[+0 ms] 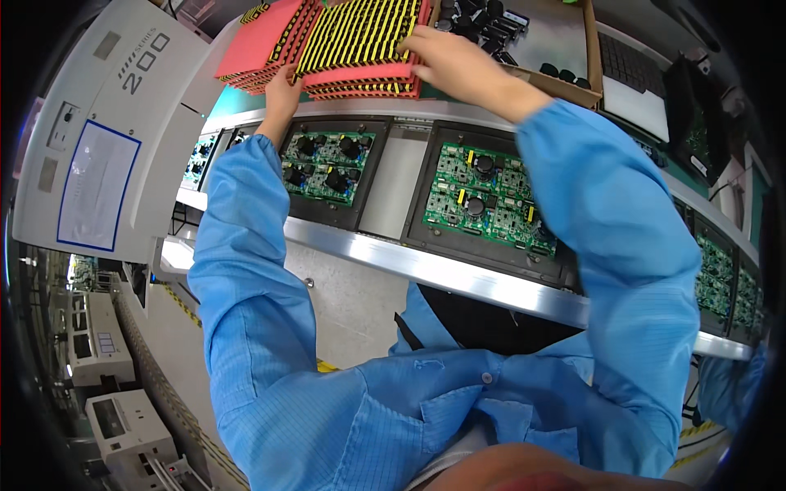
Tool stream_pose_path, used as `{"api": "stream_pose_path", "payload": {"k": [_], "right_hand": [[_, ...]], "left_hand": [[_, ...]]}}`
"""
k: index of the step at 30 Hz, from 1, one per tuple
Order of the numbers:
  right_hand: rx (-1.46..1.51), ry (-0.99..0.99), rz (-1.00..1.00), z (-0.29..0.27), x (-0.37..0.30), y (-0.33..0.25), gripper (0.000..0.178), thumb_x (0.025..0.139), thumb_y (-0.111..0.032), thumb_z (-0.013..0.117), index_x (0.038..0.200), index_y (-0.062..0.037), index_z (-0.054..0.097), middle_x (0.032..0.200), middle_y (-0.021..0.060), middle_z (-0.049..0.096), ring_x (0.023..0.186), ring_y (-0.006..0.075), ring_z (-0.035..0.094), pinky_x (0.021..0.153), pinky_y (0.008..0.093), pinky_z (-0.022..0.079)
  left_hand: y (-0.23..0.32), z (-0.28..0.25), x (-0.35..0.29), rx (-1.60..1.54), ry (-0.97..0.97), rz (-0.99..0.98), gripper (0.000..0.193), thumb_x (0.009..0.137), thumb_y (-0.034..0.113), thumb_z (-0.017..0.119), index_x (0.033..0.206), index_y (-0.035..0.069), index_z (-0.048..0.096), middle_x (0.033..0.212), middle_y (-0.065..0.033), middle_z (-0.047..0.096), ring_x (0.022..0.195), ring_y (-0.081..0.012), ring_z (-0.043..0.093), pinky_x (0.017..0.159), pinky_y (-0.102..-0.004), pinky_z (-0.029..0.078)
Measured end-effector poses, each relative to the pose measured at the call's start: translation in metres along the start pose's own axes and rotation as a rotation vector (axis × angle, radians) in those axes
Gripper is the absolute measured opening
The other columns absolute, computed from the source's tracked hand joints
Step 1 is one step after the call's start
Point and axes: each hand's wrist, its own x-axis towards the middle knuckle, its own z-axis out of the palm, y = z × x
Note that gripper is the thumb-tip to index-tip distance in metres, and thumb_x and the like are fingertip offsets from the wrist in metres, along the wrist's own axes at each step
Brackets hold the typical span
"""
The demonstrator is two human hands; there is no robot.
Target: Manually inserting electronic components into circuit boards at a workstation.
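Head view, both hands [460, 65] touching striped red stack [356, 37], green circuit boards [495, 214]

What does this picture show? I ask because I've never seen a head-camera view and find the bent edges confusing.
There is no robot: a person in blue long sleeves is working with bare hands. The only picture comes from a wide fisheye camera on the person's head, looking down, so straight edges curve near the rim.

At the top, the left hand and right hand touch opposite sides of a stack of pink sheets with rows of yellow-and-black striped pieces. Whether the fingers grip it or only steady it is hard to tell.

Nearer the body, green circuit boards with round black parts sit in flat black rectangular trays. Beyond the right hand is an open brown cardboard box holding black parts.
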Motion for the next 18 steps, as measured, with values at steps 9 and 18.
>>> {"api": "stream_pose_path", "payload": {"k": [9, 18], "right_hand": [[-0.535, -0.05, 0.035, 0.08, 0.041, 0.005, 0.011, 0.077, 0.0, 0.07, 0.088, -0.0014, 0.072, 0.094, 0.0129, 0.065, 0.085, 0.0288, 0.073, 0.071, 0.037, 0.063], [-0.499, -0.014, 0.103, 0.079, 0.042, 0.004, 0.015, 0.082, -0.004, 0.066, 0.098, -0.0016, 0.065, 0.096, 0.0145, 0.065, 0.081, 0.0299, 0.074, 0.067, 0.0391, 0.063]], "left_hand": [[0.006, -0.024, -0.006, 0.04, 0.119, -0.041, 0.027, 0.081, 0.022, 0.086, 0.103, 0.006, 0.08, 0.072, -0.007, 0.069, 0.065, -0.0177, 0.064, 0.063, -0.036, 0.052], [0.002, -0.011, 0.01, 0.032, 0.012, 0.19, 0.04, 0.082, 0.018, 0.083, 0.119, 0.008, 0.075, 0.091, -0.0145, 0.072, 0.081, -0.0258, 0.069, 0.075, -0.037, 0.054]]}}
